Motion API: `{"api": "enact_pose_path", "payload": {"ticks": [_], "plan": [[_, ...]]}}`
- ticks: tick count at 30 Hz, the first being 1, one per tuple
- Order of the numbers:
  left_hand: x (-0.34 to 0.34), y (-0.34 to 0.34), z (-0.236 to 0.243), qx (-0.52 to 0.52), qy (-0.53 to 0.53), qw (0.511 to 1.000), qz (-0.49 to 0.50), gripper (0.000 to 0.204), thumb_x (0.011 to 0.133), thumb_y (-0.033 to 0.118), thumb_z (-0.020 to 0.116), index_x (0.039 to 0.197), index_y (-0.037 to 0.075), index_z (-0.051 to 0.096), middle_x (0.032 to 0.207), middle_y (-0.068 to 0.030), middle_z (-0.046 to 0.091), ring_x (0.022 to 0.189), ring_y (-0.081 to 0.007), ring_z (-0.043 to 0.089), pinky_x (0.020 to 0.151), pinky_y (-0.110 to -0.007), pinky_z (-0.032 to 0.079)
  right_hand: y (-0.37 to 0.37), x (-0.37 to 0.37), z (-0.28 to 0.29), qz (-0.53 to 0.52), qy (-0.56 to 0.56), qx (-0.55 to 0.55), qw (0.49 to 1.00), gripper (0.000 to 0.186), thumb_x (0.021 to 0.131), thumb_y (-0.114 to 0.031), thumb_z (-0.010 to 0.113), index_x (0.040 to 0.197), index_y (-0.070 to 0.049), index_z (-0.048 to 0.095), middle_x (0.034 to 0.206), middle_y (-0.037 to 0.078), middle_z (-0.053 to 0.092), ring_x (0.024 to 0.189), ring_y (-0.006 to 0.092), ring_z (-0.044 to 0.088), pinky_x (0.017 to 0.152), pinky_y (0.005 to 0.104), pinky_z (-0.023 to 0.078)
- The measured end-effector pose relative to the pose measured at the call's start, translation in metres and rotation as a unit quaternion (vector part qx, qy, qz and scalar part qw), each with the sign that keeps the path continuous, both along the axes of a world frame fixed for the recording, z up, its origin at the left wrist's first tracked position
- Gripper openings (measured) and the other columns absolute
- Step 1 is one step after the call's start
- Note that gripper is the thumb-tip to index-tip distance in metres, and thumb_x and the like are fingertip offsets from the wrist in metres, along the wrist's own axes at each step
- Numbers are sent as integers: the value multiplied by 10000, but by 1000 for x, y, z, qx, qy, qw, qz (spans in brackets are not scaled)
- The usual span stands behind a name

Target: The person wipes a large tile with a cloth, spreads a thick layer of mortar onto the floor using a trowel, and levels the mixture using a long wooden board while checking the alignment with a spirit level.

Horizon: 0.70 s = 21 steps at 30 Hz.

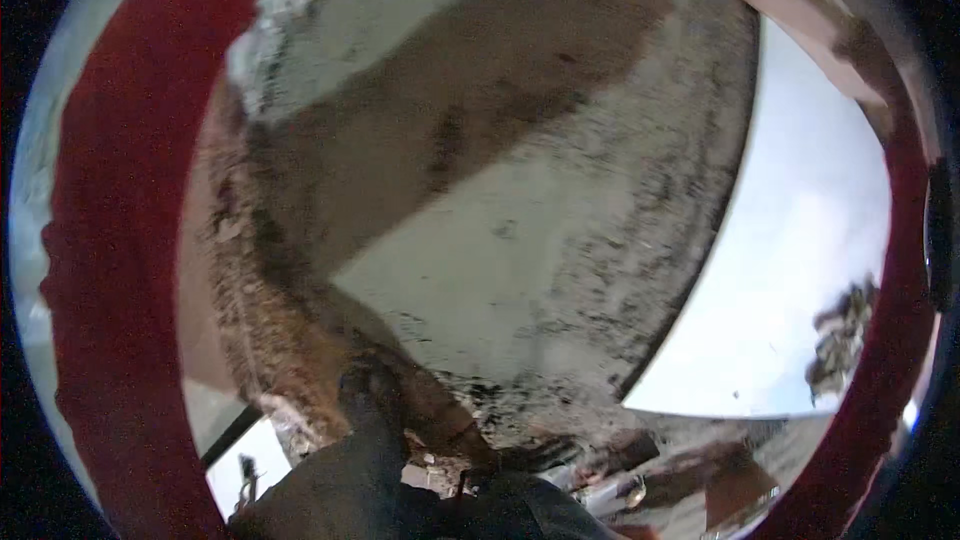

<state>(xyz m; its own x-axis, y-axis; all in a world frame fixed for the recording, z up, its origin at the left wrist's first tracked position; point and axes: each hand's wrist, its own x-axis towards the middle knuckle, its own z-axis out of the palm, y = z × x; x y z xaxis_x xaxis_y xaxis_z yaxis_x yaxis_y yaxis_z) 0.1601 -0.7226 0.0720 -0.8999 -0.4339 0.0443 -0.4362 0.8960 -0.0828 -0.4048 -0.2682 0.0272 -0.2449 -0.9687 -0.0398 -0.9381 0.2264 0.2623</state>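
A dark grey, cloth-covered shape point(345, 470) rises from the lower edge. Its dark upper end is smeared, and I cannot make out fingers there. Beside it, a blurred brown arm-like shape point(445, 415) slants up to the left; whether it ends in a hand is unclear. Both lie against the rough brown border of a broad grey-green surface point(480, 260), which looks like wet mortar or plaster, smooth in the middle and crumbly toward the right. Neither my left nor my right hand can be told apart, and nothing held shows clearly.
A wide brown shadow crosses the grey surface diagonally. Red bands point(120, 240) curve along both sides of the picture. A bright white area point(790, 230) lies beyond a dark edge at right. Broken brown pieces point(735, 485) and rubble lie at lower right.
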Motion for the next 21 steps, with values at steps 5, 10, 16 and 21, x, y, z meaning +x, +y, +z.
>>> {"api": "enact_pose_path", "payload": {"ticks": [5, 10, 16, 21], "plan": [[-4, -13, -12, -45, 6, 998, 52, 521, 760, 321, 790, 1145, 7, 634, 1049, -230, 675, 987, -348, 647, 852, -438, 501, 0, 26, 4, -26, 1, -24, 999, 435, 746, -264, 775, 998, 31, 578, 976, 235, 620, 893, 362, 612, 787, 447, 481], [-4, -6, -12, -113, 28, 991, 61, 544, 755, 324, 799, 1140, -21, 628, 1063, -243, 669, 1000, -355, 643, 861, -443, 497, -6, 51, 11, -136, -31, 38, 990, 405, 739, -297, 786, 957, 3, 623, 924, 189, 646, 895, 330, 631, 765, 445, 487], [-12, -2, -1, -14, -46, 989, 141, 515, 768, 337, 792, 1071, -54, 650, 1032, -269, 660, 1004, -385, 638, 859, -451, 496, -13, 25, 0, -94, -62, -65, 992, 392, 765, -221, 750, 967, 37, 534, 900, 183, 543, 862, 320, 551, 791, 423, 453], [-16, -5, 1, -76, -131, 984, 91, 593, 812, 458, 740, 1185, 8, 641, 1117, -247, 655, 1047, -377, 625, 888, -430, 489, -38, -4, -8, -60, -243, -15, 968, 331, 784, -206, 732, 1030, -23, 608, 926, 176, 608, 856, 271, 594, 798, 406, 476]]}}
